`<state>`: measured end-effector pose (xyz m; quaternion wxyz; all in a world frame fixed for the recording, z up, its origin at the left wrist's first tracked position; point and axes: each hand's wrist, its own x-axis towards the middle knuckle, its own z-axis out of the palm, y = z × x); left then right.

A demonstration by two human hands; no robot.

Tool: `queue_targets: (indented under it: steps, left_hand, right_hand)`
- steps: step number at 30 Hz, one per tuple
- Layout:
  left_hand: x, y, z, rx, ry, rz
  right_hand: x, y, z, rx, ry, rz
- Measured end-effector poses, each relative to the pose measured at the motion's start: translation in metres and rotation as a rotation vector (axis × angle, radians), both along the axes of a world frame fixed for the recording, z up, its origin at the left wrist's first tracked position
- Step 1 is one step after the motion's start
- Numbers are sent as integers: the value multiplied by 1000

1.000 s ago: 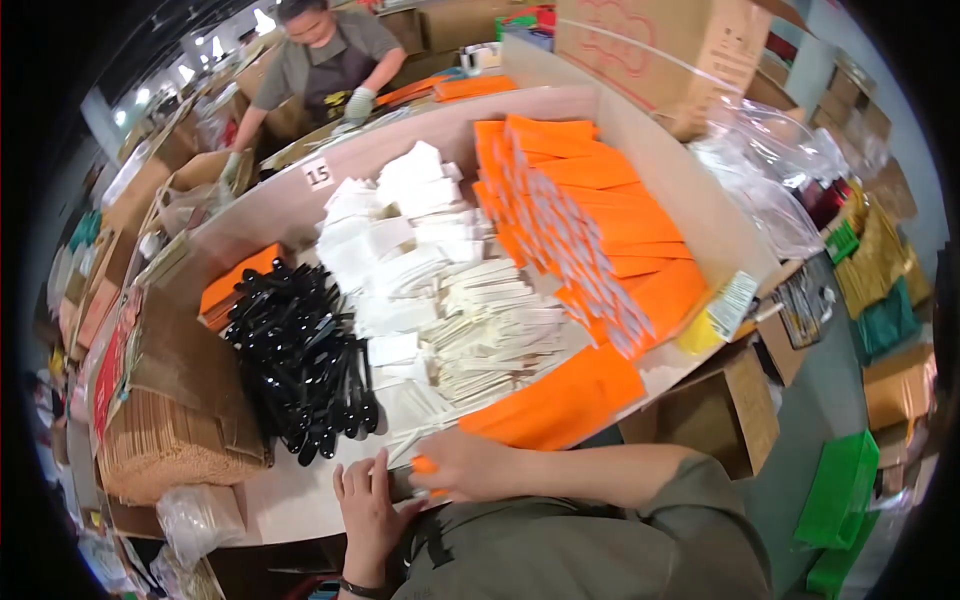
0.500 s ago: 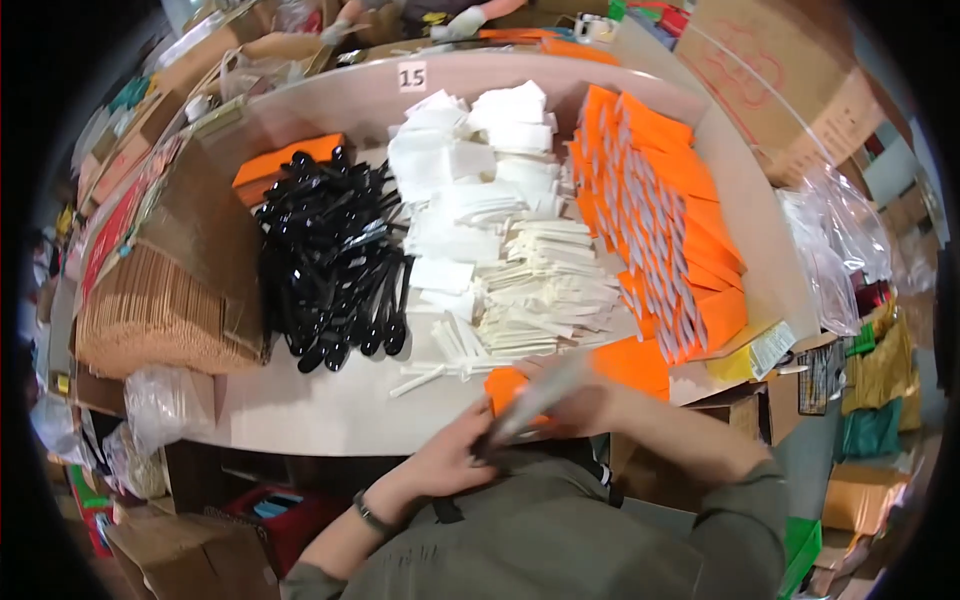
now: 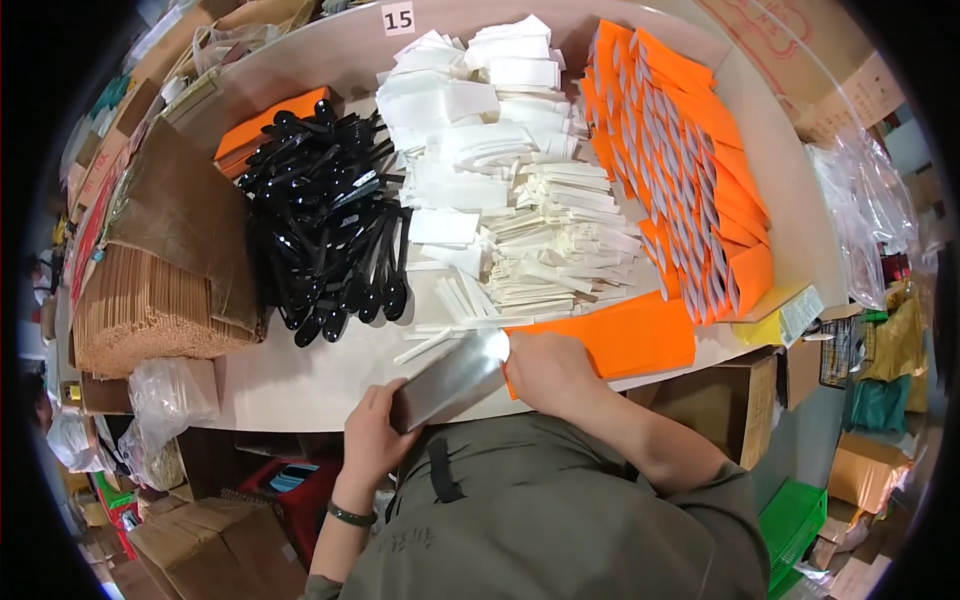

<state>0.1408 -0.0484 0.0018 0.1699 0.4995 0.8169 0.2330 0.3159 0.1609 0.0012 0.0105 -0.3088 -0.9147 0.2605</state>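
Observation:
Near the table's front edge a flat, shiny silver rectangular piece slants up to the right; its exact kind I cannot make out. My left hand is closed on its lower end, thumb along the edge. At its upper end my right hand has curled fingers, closed and partly hidden, seemingly gripping it. Flat orange sleeves lie beneath and beside my right hand. Just beyond my hands are thin white paper-wrapped sticks in a pile, with a few loose ones nearer me.
Black plastic spoons are heaped at the left, beside a carton of stacked brown cardboard. White folded napkins fill the middle back. Overlapping orange sleeves line the right side. A raised rim borders the table.
The silver piece was blurred by motion and steeper; now it lies flatter and lower left. My left hand has moved left, and my right hand has come to its upper end. The view has shifted.

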Motion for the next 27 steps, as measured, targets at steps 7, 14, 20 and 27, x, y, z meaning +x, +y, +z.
queue_targets:
  steps: [7, 14, 20, 27]
  left_hand:
    - [-14, 49, 17, -92, -40, -323]
    - [-33, 26, -5, 269, -33, -31]
    - [-64, 0, -6, 289, 74, 287]
    - [-145, 91, 18, 534, 595, 208]
  right_hand:
    - [-26, -28, -3, -151, 316, 255]
    - [35, 128, 2, 388, 18, -10]
    - [13, 117, 35, 527, 225, 34]
    - [-137, 110, 15, 425, 143, 367]
